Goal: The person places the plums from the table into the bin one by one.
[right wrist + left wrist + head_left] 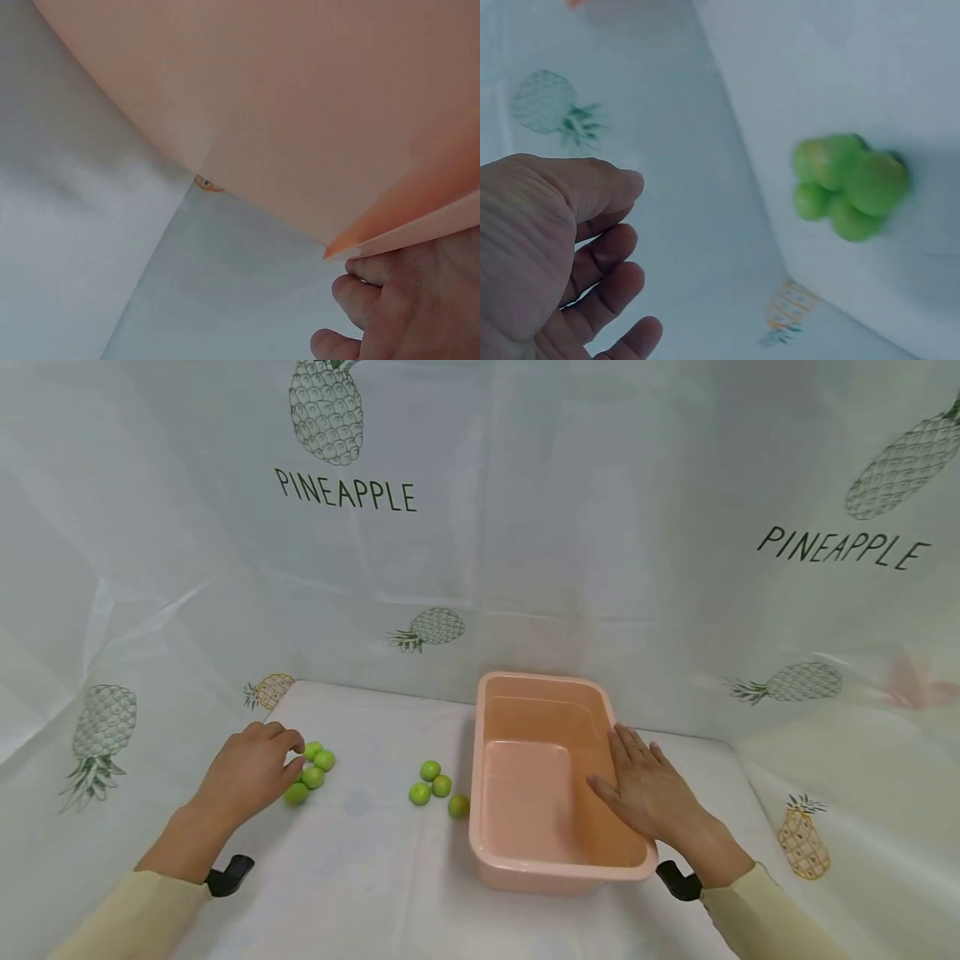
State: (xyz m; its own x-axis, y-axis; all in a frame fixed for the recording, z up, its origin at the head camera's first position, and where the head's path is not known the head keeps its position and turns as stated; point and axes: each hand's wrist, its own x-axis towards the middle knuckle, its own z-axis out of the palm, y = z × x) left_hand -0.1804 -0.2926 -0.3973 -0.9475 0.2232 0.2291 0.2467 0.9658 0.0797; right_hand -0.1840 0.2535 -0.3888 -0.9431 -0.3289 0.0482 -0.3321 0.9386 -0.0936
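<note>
In the head view my left hand (249, 772) hovers beside a cluster of small round green fruits (312, 777), partly covering them. Its fingers are loosely bent, and the left wrist view shows nothing in the hand (570, 247), with the green fruits (851, 184) apart from it. A peach-coloured plastic tub (528, 793) stands upright on the table. My right hand (652, 789) rests across the tub's right rim, fingers fairly straight and thumb over the inside. From the right wrist, fingertips (352, 296) show below the rim; the thumb is hidden there.
Several more green fruits (431, 783) lie just left of the tub, one close against its wall. A white cloth covers the table (360, 877). Behind and at both sides hangs a pale sheet (600, 568) printed with pineapples.
</note>
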